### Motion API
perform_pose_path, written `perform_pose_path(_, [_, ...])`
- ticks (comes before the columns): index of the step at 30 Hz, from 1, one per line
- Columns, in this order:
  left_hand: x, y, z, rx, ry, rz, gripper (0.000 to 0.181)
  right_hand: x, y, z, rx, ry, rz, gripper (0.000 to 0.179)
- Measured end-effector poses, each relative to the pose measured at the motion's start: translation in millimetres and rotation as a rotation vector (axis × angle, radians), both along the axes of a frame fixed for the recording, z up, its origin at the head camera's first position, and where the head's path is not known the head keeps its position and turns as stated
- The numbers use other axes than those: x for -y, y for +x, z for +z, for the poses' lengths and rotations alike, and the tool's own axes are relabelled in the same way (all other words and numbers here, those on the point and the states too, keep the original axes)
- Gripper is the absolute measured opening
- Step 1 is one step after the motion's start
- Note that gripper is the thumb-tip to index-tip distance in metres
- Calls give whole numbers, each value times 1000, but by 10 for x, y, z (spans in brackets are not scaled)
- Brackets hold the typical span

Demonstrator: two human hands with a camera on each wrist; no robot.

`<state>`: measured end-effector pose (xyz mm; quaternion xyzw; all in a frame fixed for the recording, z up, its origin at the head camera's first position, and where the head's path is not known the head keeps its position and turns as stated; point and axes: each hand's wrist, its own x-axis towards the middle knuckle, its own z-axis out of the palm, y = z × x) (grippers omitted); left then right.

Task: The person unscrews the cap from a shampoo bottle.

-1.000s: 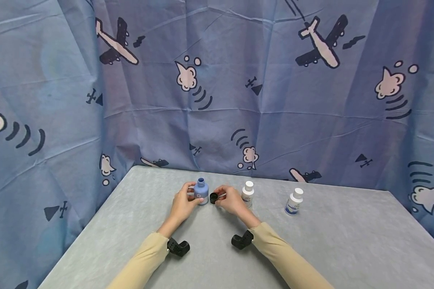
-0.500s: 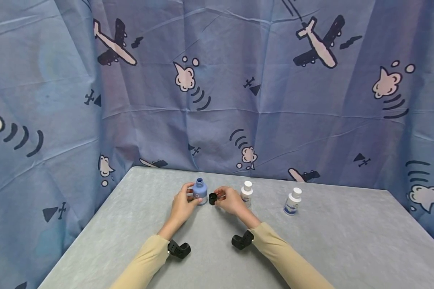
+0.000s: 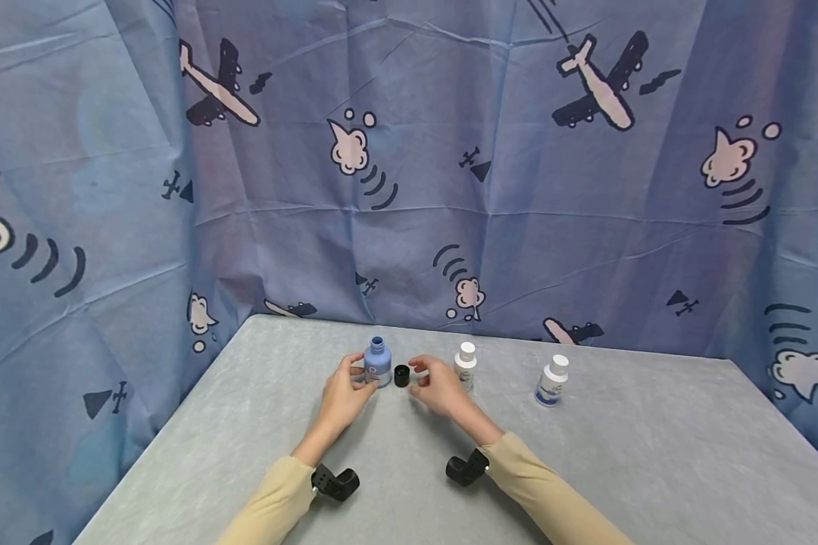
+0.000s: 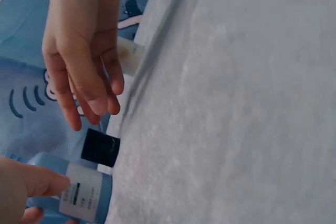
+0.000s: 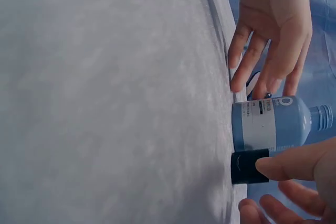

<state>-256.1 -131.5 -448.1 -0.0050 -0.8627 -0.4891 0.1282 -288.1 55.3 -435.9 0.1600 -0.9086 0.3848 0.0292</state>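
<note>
1. The left hand [image 3: 342,393] reaches forward to the left side of the blue bottle [image 3: 378,365], thumb at the near side, the fingers spread and loosely bent rather than clamped; whether a fingertip touches the bottle I cannot tell
2. The right hand [image 3: 441,386] comes in from the other side, its fingers relaxed and parted, holding nothing, just beside the black cap [image 3: 401,376]
3. The blue bottle stands upright on the table [image 3: 620,431], with the cap on the table just to its right, between the two hands
4. Both forearms slant inward in tan sleeves [image 3: 545,484], each wrist carrying a black device [image 3: 335,483]
5. Close behind the right hand stands the middle bottle [image 3: 465,362], white-capped, its lower part partly hidden by that hand; the far right bottle [image 3: 551,381], also white, stands well apart from both hands
6. A blue curtain [image 3: 409,182] printed with planes hangs behind the table
7. The right wrist view shows the blue bottle's bare threaded neck and its label, with the right thumb overlapping the cap; the head view shows a gap there
8. The left wrist view shows the right hand's fingers hanging slack, apart from the cap, and the left thumb across the label
</note>
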Motion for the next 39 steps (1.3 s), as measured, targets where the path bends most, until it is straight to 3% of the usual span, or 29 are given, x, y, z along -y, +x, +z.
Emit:
perform_pose_path(10, [-71, 148, 65, 101, 9, 60, 52, -167, 124, 21, -38, -90, 75, 33])
perform_pose_path(13, [-131, 200, 84, 115, 19, 40, 50, -246, 169, 26, -52, -106, 69, 30])
perform_pose_path(20, [-305, 294, 127, 141, 95, -77, 50, -392, 271, 61, -77, -110, 29, 24])
perform_pose_path(29, [-539, 283, 142, 117, 113, -133, 45, -549, 320, 92, -101, -130, -6, 22])
perform_pose_path(33, [-619, 262, 145, 89, 79, -140, 43, -652, 342, 95, -99, -126, -28, 23])
perform_pose_path(39, [-738, 227, 147, 101, 35, -136, 43, -894, 345, 94, -122, -86, -63, 25])
